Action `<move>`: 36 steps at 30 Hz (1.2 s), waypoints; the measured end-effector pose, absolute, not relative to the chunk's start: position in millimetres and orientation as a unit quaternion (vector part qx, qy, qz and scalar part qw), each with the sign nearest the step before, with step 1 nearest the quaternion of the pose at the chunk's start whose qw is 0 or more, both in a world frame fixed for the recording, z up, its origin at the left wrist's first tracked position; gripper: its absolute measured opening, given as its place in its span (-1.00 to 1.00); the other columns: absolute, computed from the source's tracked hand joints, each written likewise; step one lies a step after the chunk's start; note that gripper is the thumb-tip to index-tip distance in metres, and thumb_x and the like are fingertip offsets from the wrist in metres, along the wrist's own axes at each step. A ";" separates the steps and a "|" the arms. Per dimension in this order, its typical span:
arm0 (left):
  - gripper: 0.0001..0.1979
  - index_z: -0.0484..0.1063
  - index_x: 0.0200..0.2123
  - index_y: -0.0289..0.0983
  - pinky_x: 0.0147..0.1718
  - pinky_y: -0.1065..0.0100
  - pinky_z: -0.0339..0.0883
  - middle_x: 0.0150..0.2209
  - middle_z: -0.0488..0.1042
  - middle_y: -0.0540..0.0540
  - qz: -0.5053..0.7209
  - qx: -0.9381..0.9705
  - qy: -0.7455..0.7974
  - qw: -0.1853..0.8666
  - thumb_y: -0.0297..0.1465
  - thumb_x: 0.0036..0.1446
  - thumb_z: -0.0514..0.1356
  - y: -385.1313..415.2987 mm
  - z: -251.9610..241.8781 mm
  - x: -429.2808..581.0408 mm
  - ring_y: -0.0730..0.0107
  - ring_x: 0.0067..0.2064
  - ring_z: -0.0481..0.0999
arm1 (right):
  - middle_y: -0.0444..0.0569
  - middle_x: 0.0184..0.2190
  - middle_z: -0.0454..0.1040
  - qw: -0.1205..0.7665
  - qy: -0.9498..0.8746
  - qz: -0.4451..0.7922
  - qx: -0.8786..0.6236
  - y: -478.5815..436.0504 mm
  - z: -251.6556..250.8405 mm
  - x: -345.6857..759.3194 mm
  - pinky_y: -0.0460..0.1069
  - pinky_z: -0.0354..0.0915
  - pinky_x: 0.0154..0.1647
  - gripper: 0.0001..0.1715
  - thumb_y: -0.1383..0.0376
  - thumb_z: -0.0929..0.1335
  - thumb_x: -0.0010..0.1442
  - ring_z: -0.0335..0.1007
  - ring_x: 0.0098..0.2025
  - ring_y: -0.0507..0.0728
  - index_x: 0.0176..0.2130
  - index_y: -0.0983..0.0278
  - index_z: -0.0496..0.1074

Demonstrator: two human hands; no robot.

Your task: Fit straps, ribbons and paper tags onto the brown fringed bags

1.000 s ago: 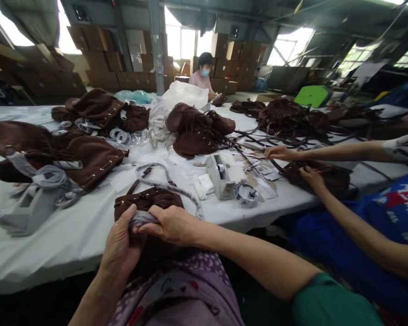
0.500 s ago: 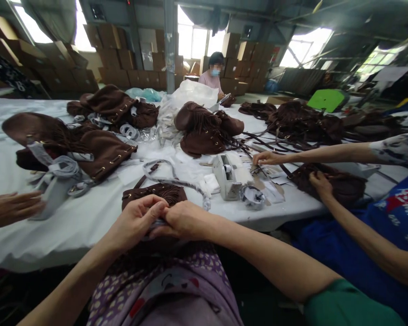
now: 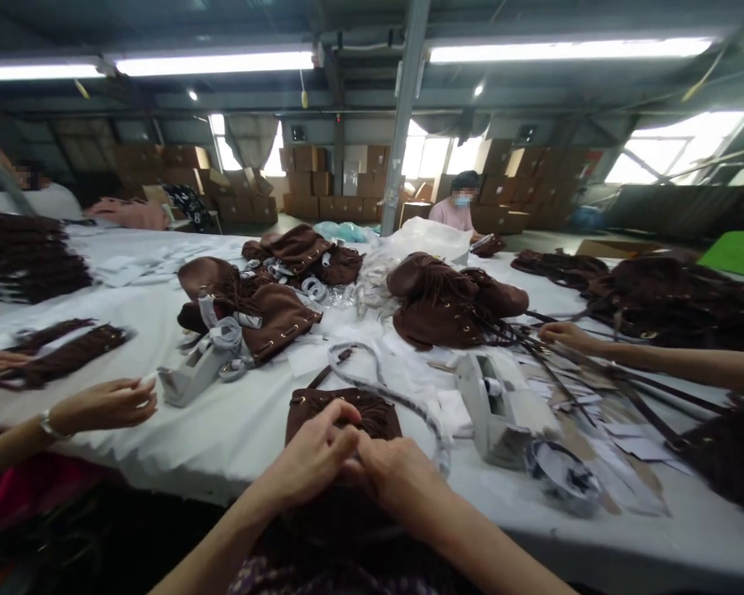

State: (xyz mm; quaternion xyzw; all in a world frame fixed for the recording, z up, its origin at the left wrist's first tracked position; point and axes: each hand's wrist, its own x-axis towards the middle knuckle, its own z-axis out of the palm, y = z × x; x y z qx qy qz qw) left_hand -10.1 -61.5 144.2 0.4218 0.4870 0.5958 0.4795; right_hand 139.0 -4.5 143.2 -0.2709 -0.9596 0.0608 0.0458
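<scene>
Our left hand and right hand meet fingertip to fingertip, both pinched shut on the brown fringed bag. It lies at the near edge of the white worktop (a tape dispenser just to its right).

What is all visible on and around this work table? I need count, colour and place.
brown fringed bag: one, brown, near table edge, under both hands
wrapped strap: one, grey, curving from that bag
tape dispensers: two, grey, left and right of the bag
bag piles: several, brown, mid table
table: one, white cover
co-worker hands: several, left and right sides
cardboard boxes: many, tan, back wall
left hand, right hand: pinching the bag's near edge
</scene>
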 end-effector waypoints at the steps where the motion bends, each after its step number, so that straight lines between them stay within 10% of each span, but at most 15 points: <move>1: -0.66 0.44 -0.38 -0.32 -0.61 0.51 0.09 -0.59 0.34 0.02 0.579 0.457 0.493 0.461 -0.14 -0.04 0.32 -61.5 150.9 -12.7 0.51 -0.56 0.26 | 0.06 -0.41 0.53 0.055 -0.963 0.065 -0.255 -2.2 151.0 136.5 -0.04 0.07 -0.48 -0.73 0.20 0.19 0.32 0.47 -0.41 0.19 -0.23 0.32 0.35; 8: -0.56 0.17 -0.42 -0.23 -0.64 0.51 0.11 -0.59 0.16 0.14 0.808 0.170 0.404 0.394 0.01 0.02 0.21 -49.5 182.8 2.6 0.56 -0.62 0.16 | -0.13 -0.49 0.46 0.283 -0.893 0.252 -0.241 -0.5 175.6 107.4 -0.15 0.10 -0.54 -0.70 0.07 0.21 0.28 0.36 -0.51 0.01 -0.29 0.25 0.26; 11: -0.53 0.21 -0.38 -0.23 -0.62 0.49 0.10 -0.60 0.17 0.12 0.781 0.242 0.422 0.391 0.08 0.04 0.14 -46.0 171.4 0.5 0.53 -0.61 0.17 | -0.11 -0.56 0.45 0.321 -0.901 0.148 -0.252 10.6 144.7 102.2 -0.13 0.03 -0.61 -0.67 0.09 0.14 0.31 0.35 -0.58 0.02 -0.32 0.25 0.24; 16: -0.59 0.37 -0.37 -0.30 -0.61 0.49 -0.06 -0.65 0.26 0.06 0.565 0.582 0.508 0.290 -0.02 0.06 0.18 -51.3 188.7 -23.3 0.53 -0.59 0.18 | -0.05 -0.53 0.49 0.267 -0.946 -0.039 -0.178 23.2 160.2 102.5 -0.06 -0.06 -0.63 -0.85 0.25 0.25 0.21 0.39 -0.57 0.07 -0.26 0.30 0.30; 23: -0.66 0.22 -0.34 -0.21 -0.59 0.53 0.04 -0.55 0.18 0.11 0.836 0.367 0.341 0.223 -0.04 0.19 0.06 -54.7 260.0 -35.1 0.57 -0.59 0.11 | -0.15 -0.52 0.44 0.314 -0.925 0.161 -0.141 6.0 269.7 79.8 -0.14 0.04 -0.55 -0.75 0.13 0.19 0.32 0.28 -0.56 -0.01 -0.27 0.26 0.25; 30: -0.67 0.35 -0.33 -0.27 -0.62 0.51 -0.02 -0.62 0.27 0.07 0.550 0.620 0.527 0.189 -0.10 0.12 0.17 -58.1 247.8 -58.2 0.53 -0.59 0.21 | -0.03 -0.49 0.49 0.229 -0.961 -0.028 -0.150 25.5 238.6 75.3 -0.07 -0.03 -0.52 -0.88 0.47 0.26 0.16 0.39 -0.48 0.09 -0.27 0.32 0.34; 36: -0.66 0.29 -0.41 -0.27 -0.76 0.60 -0.15 -0.68 0.13 0.17 0.754 0.444 0.426 0.231 -0.12 0.05 0.24 -64.6 286.2 -76.7 0.68 -0.72 -0.01 | -0.16 -0.45 0.45 0.259 -0.952 0.135 -0.092 25.1 279.8 72.9 -0.17 0.11 -0.48 -0.75 0.16 0.25 0.30 0.30 -0.47 -0.02 -0.19 0.30 0.35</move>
